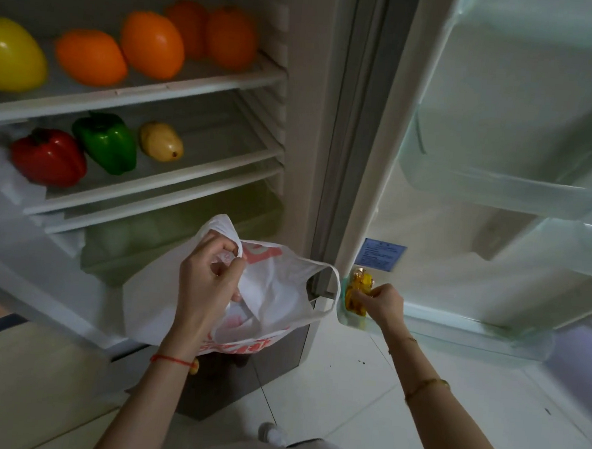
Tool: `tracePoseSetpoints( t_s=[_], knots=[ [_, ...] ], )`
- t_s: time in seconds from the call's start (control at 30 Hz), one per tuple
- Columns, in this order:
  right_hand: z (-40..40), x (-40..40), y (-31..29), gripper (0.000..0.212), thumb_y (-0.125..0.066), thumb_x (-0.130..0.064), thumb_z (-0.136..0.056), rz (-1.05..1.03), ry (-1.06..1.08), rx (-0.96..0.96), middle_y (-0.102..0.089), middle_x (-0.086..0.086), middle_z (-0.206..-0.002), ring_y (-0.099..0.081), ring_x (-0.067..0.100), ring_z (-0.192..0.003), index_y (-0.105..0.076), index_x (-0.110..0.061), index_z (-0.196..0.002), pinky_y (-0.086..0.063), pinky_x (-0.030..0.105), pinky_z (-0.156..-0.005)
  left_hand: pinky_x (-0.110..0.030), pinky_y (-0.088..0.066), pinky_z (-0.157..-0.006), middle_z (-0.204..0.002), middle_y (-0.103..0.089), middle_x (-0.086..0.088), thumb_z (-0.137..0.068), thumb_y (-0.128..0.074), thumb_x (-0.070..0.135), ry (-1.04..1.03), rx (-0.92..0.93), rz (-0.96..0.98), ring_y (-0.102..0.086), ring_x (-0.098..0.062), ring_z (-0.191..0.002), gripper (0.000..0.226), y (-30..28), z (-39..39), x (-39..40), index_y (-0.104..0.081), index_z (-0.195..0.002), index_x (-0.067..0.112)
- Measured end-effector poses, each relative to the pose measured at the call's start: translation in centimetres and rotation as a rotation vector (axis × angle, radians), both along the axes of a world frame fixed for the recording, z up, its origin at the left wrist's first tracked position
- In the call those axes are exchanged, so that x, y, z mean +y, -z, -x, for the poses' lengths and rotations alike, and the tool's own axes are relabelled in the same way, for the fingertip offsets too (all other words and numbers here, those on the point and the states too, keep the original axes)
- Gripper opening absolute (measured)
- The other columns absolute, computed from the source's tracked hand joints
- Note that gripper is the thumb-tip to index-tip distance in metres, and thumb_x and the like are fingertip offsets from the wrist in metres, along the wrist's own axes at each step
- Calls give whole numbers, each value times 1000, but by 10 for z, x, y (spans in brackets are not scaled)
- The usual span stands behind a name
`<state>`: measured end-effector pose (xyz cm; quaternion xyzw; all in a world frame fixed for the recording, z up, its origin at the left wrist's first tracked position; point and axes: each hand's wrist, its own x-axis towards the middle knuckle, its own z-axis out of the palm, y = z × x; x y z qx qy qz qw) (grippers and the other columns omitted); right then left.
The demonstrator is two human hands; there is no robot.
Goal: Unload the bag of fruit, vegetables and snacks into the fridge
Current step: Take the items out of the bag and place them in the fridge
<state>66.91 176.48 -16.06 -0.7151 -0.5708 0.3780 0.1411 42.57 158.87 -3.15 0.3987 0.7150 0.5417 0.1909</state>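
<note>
On shelves: four oranges, two peppers; left fingers grip bag, right fingers grip snack.

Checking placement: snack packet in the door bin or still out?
In: the snack packet sits inside the lowest door bin, with the right hand on it.

- One view only: head-worn, wide-angle.
- Faces forward and down into the open fridge; door swung out at right.
- Close range: both forearms enter from the bottom edge, floor below.
</note>
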Motion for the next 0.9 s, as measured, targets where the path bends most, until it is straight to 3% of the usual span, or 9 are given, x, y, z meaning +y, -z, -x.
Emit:
tracePoseSetpoints(
  t_s=[0.17,0.47,0.63,0.7,0.73,0.8,0.9],
  knots=[
    [8,1,8,48,-78,-40,-79,7,-7,-32,-64,14,-94,-56,24,-84,-61,0,-99,-42,31,-68,-13,-43,-44,-68,-61,-2,-87,-65,2,-30,-11,8,-56,-10,-40,14,0,1,-5,-60,-81,13],
    [12,-11,-2,38,-73,-44,-83,-21,-31,-58,-61,8,-85,-56,20,-76,-58,-9,-88,-42,29,-63,-16,-43,-42,-76,-63,3,-88,-66,2,-58,-3,4,-58,-12,-41,18,1,2,-10,-59,-79,16],
    [18,-31,-20,40,-64,-42,-91,-447,-136,-86,-56,4,-65,-52,26,-60,-49,-11,-70,-40,32,-50,-18,-43,-42,-70,-59,-4,-88,-64,3,-78,-9,15,-56,-12,-39,14,2,8,-13,-59,-81,13],
    [31,-45,-27,40,-60,-41,-94,-603,-248,-104,-50,-1,-59,-46,22,-54,-45,-14,-68,-32,29,-45,-18,-44,-43,-66,-58,-4,-89,-64,4,-83,-11,14,-55,-13,-39,13,3,10,-15,-59,-82,13],
    [39,-50,-29,36,-59,-41,-94,-646,-294,-127,-50,-2,-62,-46,19,-55,-45,-16,-72,-30,26,-45,-19,-44,-43,-64,-58,-5,-89,-64,4,-86,-13,14,-55,-13,-39,12,3,11,-16,-59,-82,13],
    [52,-56,-29,29,-60,-43,-92,-660,-358,-210,-58,1,-79,-56,20,-67,-51,-15,-93,-45,28,-53,-20,-44,-44,-63,-58,-4,-89,-63,4,-101,-14,13,-55,-13,-38,11,2,13,-17,-60,-83,13],
    [63,-56,-27,44,-62,-42,-90,-598,-409,-359,-62,9,-102,-63,28,-87,-49,-10,-118,-56,39,-66,-20,-43,-42,-67,-58,-4,-88,-63,1,-127,-16,0,-54,-13,-37,18,2,18,-20,-59,-79,16]
  ],
)
